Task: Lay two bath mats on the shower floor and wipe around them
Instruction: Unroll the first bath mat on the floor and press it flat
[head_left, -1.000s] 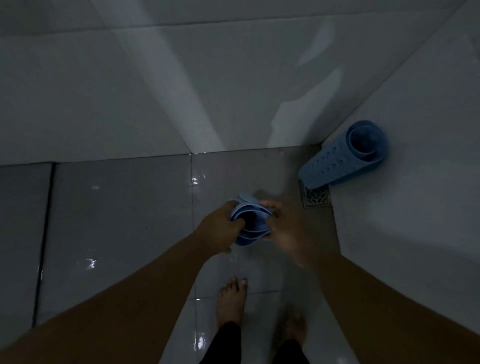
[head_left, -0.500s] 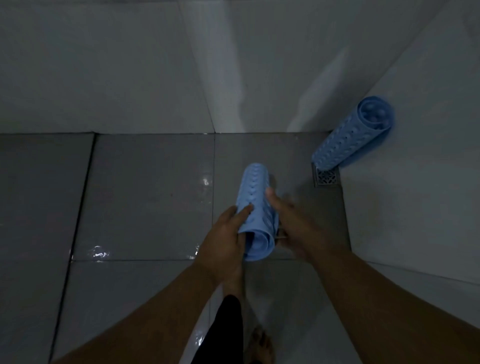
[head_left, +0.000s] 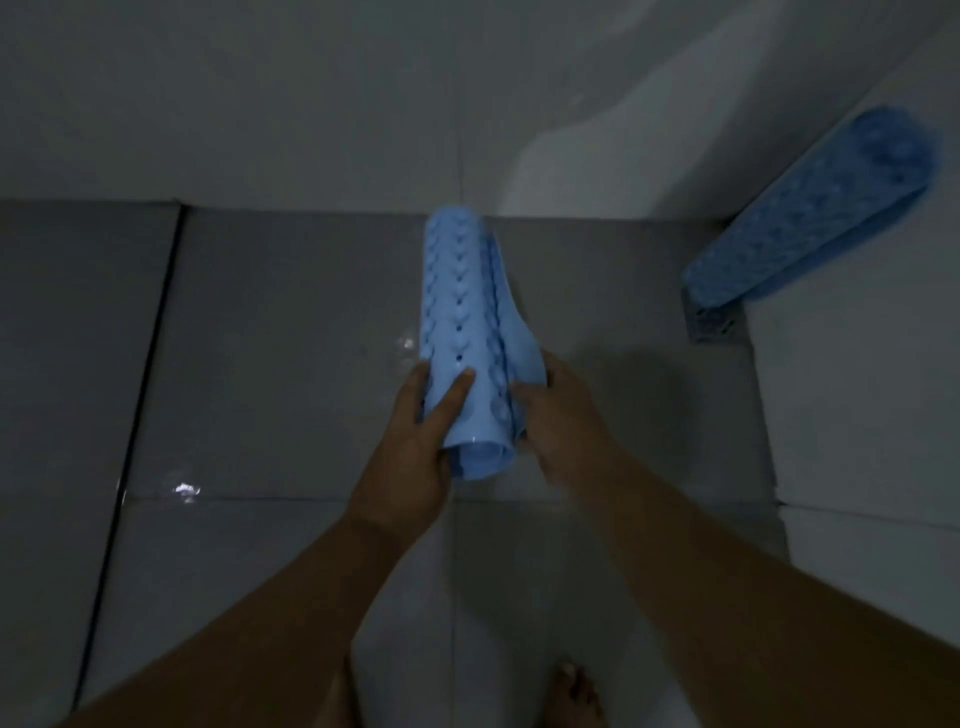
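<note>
Two hands grip rolled mat | second mat blurred

Single head view, looking forward and steeply down at shower floor; close range, apparently dim.

I see a light blue bath mat rolled up like a tube. It has rows of little bumps and small holes on it. It points away from me, over the wet grey shower floor, and its loose edge is peeling open on the right side. My left hand holds its near end and my right hand grips that loose edge. A second blue rolled mat leans in the far right corner, tilted against the wall, its low end by the drain.
</note>
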